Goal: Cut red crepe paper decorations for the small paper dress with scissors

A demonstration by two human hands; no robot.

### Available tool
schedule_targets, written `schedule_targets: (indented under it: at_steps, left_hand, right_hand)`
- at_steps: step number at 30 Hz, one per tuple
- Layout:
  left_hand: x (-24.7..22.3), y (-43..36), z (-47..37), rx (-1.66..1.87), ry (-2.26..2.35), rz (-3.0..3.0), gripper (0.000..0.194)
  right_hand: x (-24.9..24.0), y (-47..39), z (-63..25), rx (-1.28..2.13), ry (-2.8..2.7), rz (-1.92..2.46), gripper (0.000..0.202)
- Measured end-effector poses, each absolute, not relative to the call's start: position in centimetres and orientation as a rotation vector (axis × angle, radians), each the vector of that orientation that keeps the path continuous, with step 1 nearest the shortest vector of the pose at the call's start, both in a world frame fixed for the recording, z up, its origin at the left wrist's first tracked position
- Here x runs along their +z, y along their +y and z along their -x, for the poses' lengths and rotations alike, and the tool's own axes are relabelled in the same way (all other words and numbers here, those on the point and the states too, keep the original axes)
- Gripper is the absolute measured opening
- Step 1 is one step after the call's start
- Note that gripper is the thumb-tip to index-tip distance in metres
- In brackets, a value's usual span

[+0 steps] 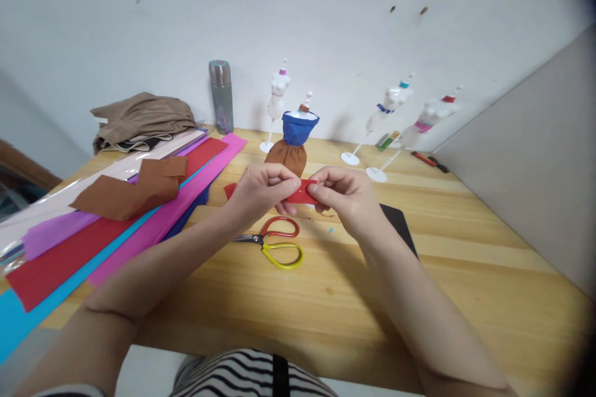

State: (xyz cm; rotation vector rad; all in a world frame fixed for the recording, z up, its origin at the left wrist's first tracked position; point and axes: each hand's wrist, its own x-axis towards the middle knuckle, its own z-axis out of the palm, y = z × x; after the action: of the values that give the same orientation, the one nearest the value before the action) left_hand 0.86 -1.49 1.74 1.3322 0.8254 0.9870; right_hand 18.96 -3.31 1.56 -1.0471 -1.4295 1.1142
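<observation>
Between my two hands, above the table, a narrow strip of red paper or fabric [302,193] is stretched. My left hand [265,189] pinches its left part between thumb and fingers, and a red end sticks out behind that hand. The right end is pinched by my right hand [342,195]. Just beyond the hands stands a small dress form [300,128] with a blue top and a gathered brown skirt. Below my left hand lie open scissors [279,242] with one red and one yellow handle loop.
Coloured sheets [121,229] and a brown piece [135,189] cover the left side, with folded tan cloth [144,115] behind. A thermos [221,96] and white mini dress forms [395,99] stand near the wall. A dark flat object [399,227] lies by my right forearm.
</observation>
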Motion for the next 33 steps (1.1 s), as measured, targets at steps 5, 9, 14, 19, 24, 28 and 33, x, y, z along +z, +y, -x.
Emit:
schedule_targets:
  at_steps: [5,9,14,19,24,28,33]
  left_hand:
    - [2.17,-1.64,-0.78,0.999,0.828,-1.272,0.010]
    - [2.23,-1.64,-0.72,0.984,0.821,-1.244,0.013]
    - [2.26,-1.71,-0.75,0.979,0.814,-1.245,0.019]
    - [2.09,-1.84,-0.82,1.001,0.827,-1.266,0.026]
    - [1.77,-1.53,-0.46,0.963,0.757,-1.259,0.042]
    - [1.68,-1.28,-0.44,0.873,0.774,-1.287,0.040]
    - [1.99,-1.56,-0.85,0.868,0.905,-1.301,0.017]
  right_hand:
    - [1.68,-3.29,-18.80,1.172,-1.461,1.018,0.023]
    - [1.71,-3.29,-18.74,1.199,-1.456,1.037,0.026]
    - [1.65,-3.35,-18.74,1.208,-1.455,1.052,0.025]
    - [1.45,-3.34,-18.74,1.216,-1.465,1.069,0.027]
    - [1.31,-3.34,-18.94,1.153,-1.492,1.083,0.026]
    - [1.29,-3.30,-18.85,1.146,-1.476,1.075,0.028]
    - [1.56,-3.31,-18.79,1.210,-1.461,1.067,0.031]
